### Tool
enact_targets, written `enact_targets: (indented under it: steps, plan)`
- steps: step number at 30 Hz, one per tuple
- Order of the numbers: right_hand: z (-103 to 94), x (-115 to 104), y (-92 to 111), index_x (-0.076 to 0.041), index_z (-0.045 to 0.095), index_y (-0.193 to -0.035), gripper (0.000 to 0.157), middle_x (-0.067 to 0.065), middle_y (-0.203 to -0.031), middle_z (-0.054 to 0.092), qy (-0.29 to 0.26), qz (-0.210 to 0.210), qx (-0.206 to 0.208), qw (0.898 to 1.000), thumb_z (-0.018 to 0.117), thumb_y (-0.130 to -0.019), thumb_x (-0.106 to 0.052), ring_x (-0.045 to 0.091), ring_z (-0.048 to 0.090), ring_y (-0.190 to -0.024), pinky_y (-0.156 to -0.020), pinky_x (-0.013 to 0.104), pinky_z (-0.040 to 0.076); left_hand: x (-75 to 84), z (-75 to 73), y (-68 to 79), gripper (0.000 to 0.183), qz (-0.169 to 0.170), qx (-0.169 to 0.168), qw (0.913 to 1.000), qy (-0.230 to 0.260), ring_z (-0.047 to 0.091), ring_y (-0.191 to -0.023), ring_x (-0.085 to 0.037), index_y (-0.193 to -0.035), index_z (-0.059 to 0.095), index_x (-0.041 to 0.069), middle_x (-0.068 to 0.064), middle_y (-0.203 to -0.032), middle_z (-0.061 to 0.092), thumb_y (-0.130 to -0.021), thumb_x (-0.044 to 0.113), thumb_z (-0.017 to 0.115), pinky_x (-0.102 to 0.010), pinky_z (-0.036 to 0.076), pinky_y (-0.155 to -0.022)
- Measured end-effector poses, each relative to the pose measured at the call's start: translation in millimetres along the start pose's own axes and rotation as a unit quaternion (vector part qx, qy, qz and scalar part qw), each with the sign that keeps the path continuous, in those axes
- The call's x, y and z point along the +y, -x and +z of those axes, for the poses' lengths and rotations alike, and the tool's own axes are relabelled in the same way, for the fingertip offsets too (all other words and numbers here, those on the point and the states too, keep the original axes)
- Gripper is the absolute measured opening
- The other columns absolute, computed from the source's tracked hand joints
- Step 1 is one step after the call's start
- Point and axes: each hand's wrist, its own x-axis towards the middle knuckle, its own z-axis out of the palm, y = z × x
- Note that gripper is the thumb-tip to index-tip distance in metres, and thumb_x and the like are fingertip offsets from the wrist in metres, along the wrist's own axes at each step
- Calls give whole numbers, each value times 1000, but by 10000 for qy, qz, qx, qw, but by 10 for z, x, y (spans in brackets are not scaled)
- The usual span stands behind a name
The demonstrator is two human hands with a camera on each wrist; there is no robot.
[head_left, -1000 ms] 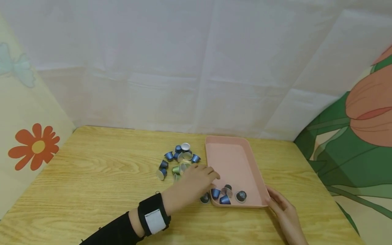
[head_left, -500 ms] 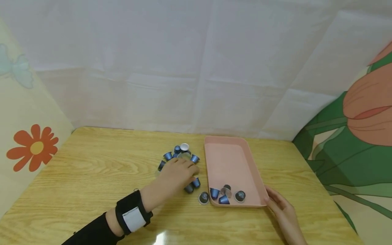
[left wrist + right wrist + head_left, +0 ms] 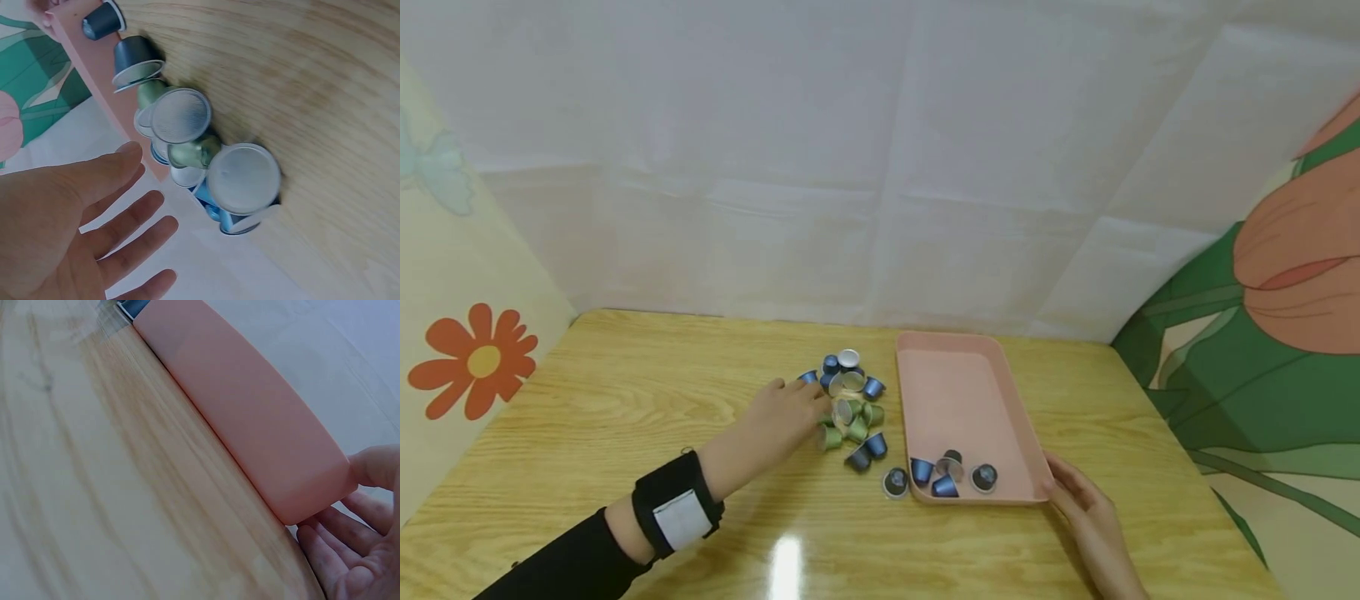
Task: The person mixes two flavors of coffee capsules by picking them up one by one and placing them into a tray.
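My left hand (image 3: pixel 792 417) is at the left side of a loose pile of coffee capsules. Its fingers are spread and hold nothing, as the left wrist view shows, and they hide part of the pile. Green capsules (image 3: pixel 857 429) lie in the pile's middle, and blue ones (image 3: pixel 873 387) behind them. A dark capsule (image 3: pixel 858 458) and a blue one sit at its near end. My right hand (image 3: pixel 1090 517) grips the near right corner of a pink tray (image 3: pixel 962 375), thumb at the rim and fingers low against its outside (image 3: pixel 337 534).
Inside the tray, near its front, lie several capsules, blue ones (image 3: pixel 921 472) and dark ones (image 3: pixel 984 477). Another dark capsule (image 3: pixel 895 482) stands on the wooden table (image 3: pixel 647 400) just outside the tray's near left corner. A white cloth (image 3: pixel 775 167) hangs behind the table.
My left hand has moved left, from the tray's left edge across the pile to its left side, uncovering the green capsules. The right hand stays at the tray's corner.
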Motion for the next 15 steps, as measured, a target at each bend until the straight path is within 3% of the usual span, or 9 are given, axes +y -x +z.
enact_targets:
  steps: [5,10,15]
  plan:
    - [3,1,5,0,45,-145,58,-31,-117,50,-122,-81,2,9999,57,-101,-35,-22,44,-107,-88,4,38,-76,47,90,22,-77,3,9997,239,63,-83,-19,-101,73,13,-2,-95,65,-82,19,81,-32,53,-66]
    - [0,4,8,-2,45,-146,60,-31,-118,50,-96,91,-6,9999,57,-100,-38,-23,43,-106,-88,4,38,-128,50,151,27,-288,-206,9970,685,65,-92,-26,-109,71,11,-7,-103,66,-85,18,80,-42,56,-78]
    - [-8,5,1,-4,43,-148,62,-28,-122,49,-64,251,-60,9996,57,-100,-42,-24,41,-106,-88,4,38,-165,58,211,29,-315,-259,9934,1069,65,-88,-26,-111,71,11,-9,-105,64,-83,9,79,-37,57,-72]
